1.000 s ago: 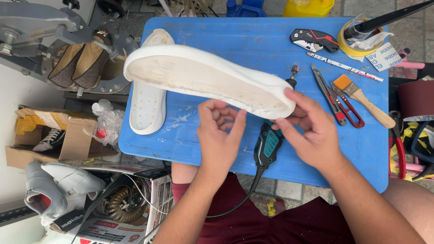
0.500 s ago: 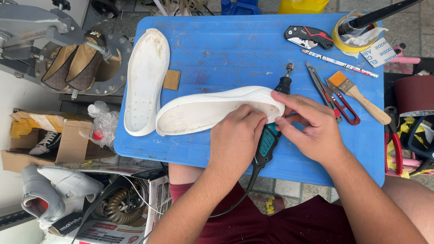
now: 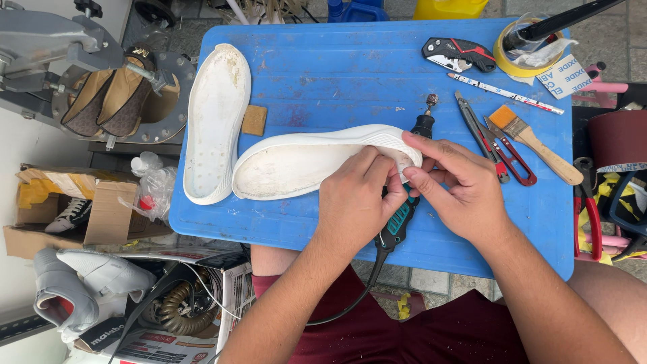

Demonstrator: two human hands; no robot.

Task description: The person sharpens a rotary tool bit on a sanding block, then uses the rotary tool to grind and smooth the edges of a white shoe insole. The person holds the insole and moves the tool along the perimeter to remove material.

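White rubber shoe sole (image 3: 303,162) lies inner side up across the middle of the blue table (image 3: 350,67), toe end toward frame right. Both hands work that toe end. Left hand (image 3: 354,202) rests on the sole's near rim, fingers curled together and pressing down on it. Right hand (image 3: 458,192) pinches the toe tip, thumb and fingers closed on the edge. Second white sole (image 3: 217,121) lies lengthwise at frame left, just beside the first, with a small tan block (image 3: 254,120) between them near the top.

Rotary tool (image 3: 404,202) with black-and-teal body lies under the hands, tip pointing up past the toe, cord running down toward the lap; neither hand grips it. Right of the hands: snips with red handles (image 3: 502,152), a paintbrush (image 3: 536,145), a striped pen-like stick (image 3: 505,94). Upper right: folding utility knife (image 3: 458,54) and a roll of yellow tape (image 3: 519,54).

Handling judgement: sole looks light, flexible and thin-walled, likely to bend if lifted by one end; rim is the firm part. Best held at the rim with two hands, or pinned flat near the spot being worked. Surface looks matte, not slippery.
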